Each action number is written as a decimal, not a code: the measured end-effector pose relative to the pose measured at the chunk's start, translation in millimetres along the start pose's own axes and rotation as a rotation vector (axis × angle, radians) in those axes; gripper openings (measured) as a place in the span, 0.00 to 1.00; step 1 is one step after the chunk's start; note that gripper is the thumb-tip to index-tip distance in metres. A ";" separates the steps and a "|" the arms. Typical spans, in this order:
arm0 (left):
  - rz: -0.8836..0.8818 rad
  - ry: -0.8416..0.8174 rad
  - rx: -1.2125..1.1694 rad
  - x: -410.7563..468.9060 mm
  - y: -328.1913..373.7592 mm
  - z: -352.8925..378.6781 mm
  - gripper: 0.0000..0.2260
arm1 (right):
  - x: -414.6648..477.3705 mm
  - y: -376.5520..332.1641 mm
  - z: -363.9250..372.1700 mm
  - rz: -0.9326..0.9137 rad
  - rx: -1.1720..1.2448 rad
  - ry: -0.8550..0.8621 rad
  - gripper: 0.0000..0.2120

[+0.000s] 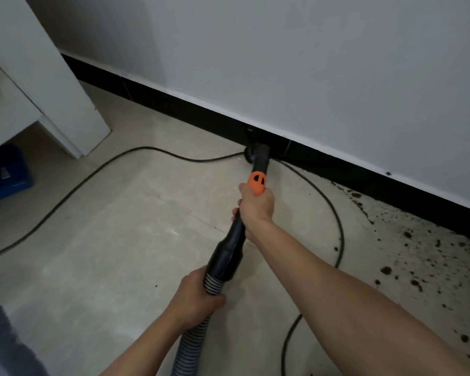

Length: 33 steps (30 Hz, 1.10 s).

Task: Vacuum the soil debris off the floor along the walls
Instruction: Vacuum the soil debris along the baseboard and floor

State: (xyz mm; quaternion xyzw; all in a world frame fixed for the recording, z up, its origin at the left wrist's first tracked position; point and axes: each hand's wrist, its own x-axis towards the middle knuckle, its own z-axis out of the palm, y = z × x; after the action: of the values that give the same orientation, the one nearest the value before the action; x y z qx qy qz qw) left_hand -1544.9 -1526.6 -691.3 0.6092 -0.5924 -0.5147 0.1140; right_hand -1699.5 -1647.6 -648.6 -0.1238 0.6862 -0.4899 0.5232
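A black vacuum wand (229, 245) with an orange collar (257, 182) points away from me, its dark nozzle (258, 156) pressed to the floor at the black baseboard (190, 111). My right hand (255, 206) grips the wand just below the orange collar. My left hand (197, 297) grips the ribbed grey hose (193, 340) where it joins the wand. Dark soil debris (418, 261) lies scattered on the beige tile floor to the right, along the wall.
A black power cord (73, 188) loops across the floor left of the nozzle and curls back on the right (339, 234). A white cabinet panel (52, 85) stands at the left, with a blue box (6, 175) beneath it. A grey object (0, 346) fills the bottom-left corner.
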 end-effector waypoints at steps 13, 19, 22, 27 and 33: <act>-0.010 -0.037 0.065 4.1 -4.0 -8.6 0.13 | -0.8 11.6 -9.6 0.048 0.044 0.083 0.13; -0.104 -0.060 0.000 -5.6 -7.7 -7.4 0.15 | 0.0 13.4 9.5 0.002 -0.112 0.038 0.15; -0.192 0.004 -0.158 -15.2 -10.8 -10.9 0.08 | -11.8 12.1 55.1 -0.057 -0.348 -0.147 0.20; -0.220 0.016 -0.424 -9.4 3.9 -25.2 0.05 | -17.5 -3.0 85.3 -0.154 -0.583 -0.334 0.24; -0.278 -0.311 -0.644 27.8 37.2 -25.3 0.06 | -0.9 -33.4 104.1 -0.302 -0.984 -0.125 0.28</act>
State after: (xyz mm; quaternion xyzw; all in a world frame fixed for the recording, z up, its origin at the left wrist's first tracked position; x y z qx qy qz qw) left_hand -1554.6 -1572.0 -665.9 0.5315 -0.3225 -0.7711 0.1374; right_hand -1623.1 -1719.8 -618.5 -0.4820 0.7772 -0.1710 0.3667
